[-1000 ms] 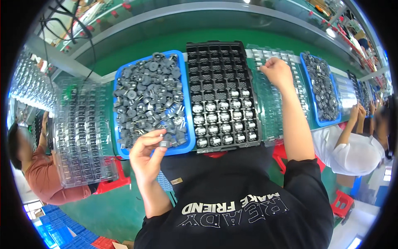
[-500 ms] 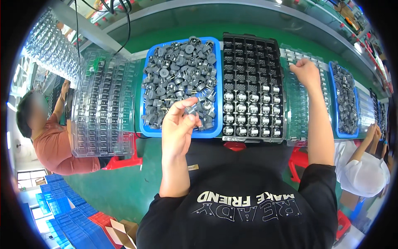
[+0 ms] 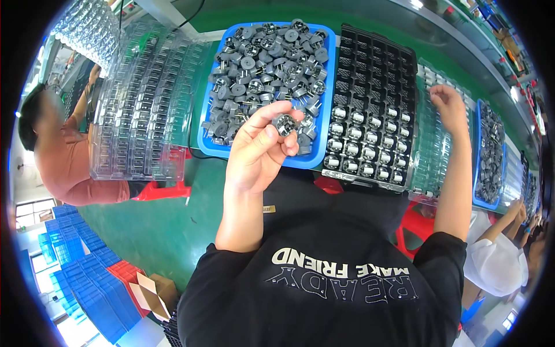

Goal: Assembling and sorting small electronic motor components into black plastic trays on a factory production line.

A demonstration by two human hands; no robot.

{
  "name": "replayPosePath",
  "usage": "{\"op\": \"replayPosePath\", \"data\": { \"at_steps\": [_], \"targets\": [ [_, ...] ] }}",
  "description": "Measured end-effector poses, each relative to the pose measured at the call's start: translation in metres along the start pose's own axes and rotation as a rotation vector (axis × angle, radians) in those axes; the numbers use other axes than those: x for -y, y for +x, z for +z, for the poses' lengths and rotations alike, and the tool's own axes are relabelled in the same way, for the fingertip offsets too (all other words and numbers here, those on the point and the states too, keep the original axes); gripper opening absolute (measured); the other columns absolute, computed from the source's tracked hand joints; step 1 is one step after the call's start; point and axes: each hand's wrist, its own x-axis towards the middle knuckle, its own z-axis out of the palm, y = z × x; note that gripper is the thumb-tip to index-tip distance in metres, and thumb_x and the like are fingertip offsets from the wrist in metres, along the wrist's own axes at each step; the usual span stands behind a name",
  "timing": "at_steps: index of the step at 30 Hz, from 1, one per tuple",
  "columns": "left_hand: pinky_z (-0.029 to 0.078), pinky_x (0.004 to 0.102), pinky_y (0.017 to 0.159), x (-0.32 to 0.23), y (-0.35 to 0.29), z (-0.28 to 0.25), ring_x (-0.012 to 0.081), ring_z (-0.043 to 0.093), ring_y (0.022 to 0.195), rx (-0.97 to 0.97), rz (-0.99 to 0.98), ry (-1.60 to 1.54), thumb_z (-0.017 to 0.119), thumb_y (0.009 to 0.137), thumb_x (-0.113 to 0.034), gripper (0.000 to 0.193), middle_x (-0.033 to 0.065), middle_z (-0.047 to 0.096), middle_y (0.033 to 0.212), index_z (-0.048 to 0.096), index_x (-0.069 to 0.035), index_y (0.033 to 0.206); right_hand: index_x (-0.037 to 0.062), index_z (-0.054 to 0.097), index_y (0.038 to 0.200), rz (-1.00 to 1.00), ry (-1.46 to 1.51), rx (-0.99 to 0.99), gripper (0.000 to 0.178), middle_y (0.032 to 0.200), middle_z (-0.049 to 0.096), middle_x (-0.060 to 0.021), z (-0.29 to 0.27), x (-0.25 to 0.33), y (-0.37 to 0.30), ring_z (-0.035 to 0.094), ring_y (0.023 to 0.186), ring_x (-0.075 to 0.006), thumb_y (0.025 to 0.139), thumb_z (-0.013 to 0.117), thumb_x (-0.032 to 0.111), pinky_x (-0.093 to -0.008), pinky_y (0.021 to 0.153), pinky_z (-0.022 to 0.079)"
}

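My left hand [image 3: 260,144] is raised in front of the blue bin [image 3: 202,139], pinching a round dark grey component [image 3: 285,125] between thumb and fingers. The face of that component, with metal parts in it, shows. Many like pieces [image 3: 263,63] fill the bin in a loose heap, some with metal pins sticking out. My right hand [image 3: 451,110] hovers over a clear plastic tray [image 3: 432,133] holding small parts, its fingertips drawn together; what they hold, if anything, cannot be made out. Between my hands lies a black pocketed tray [image 3: 370,92], its nearer rows filled with silvery-white cylindrical parts.
Stacked clear trays [image 3: 141,110] stand left of the bin, beside a co-worker in an orange top [image 3: 66,156]. Another blue bin [image 3: 490,150] and a person in white [image 3: 494,254] are to the right. Red stools [image 3: 165,191], blue crates [image 3: 92,289] and an open carton [image 3: 153,295] are below.
The whole view has shifted and tilted. My left hand has turned the grey component, so its metal-fitted face shows more. My right hand stays over the clear tray.
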Motion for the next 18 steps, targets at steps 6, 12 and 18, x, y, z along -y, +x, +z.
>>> {"op": "replayPosePath", "data": {
  "at_steps": [6, 12, 18],
  "targets": [
    [0.057, 0.0383, 0.087, 0.009, 0.002, 0.011, 0.0236, 0.067, 0.099, -0.035, 0.012, -0.069, 0.058, 0.107, -0.025, 0.032, 0.0225, 0.061, 0.133, 0.059, -0.003, 0.130, -0.0021, 0.066, 0.120, -0.010, 0.655, -0.097, 0.023, 0.103, 0.075, -0.0114, 0.007, 0.104, -0.058, 0.070, 0.087, -0.0141, 0.098, 0.065, 0.007, -0.0287, 0.081, 0.055],
    [0.061, 0.0402, 0.095, 0.029, 0.005, 0.026, 0.0301, 0.069, 0.113, -0.096, -0.041, -0.002, 0.070, 0.099, -0.017, 0.043, 0.0214, 0.062, 0.134, 0.053, -0.005, 0.136, -0.0041, 0.072, 0.109, -0.114, 1.013, -0.140, 0.018, 0.105, 0.073, -0.0098, 0.041, 0.186, -0.127, 0.071, 0.091, -0.0145, 0.091, 0.068, -0.008, -0.0277, 0.079, 0.059],
    [0.064, 0.0393, 0.089, 0.046, 0.003, 0.042, 0.0289, 0.070, 0.111, -0.113, 0.019, 0.123, 0.078, 0.091, -0.007, 0.063, 0.0192, 0.062, 0.137, 0.048, -0.002, 0.146, -0.0061, 0.067, 0.112, -0.316, 0.907, -0.075, 0.026, 0.111, 0.073, -0.0138, 0.068, 0.215, -0.157, 0.071, 0.095, -0.0158, 0.087, 0.070, -0.014, -0.0267, 0.081, 0.059]
  ]
}}
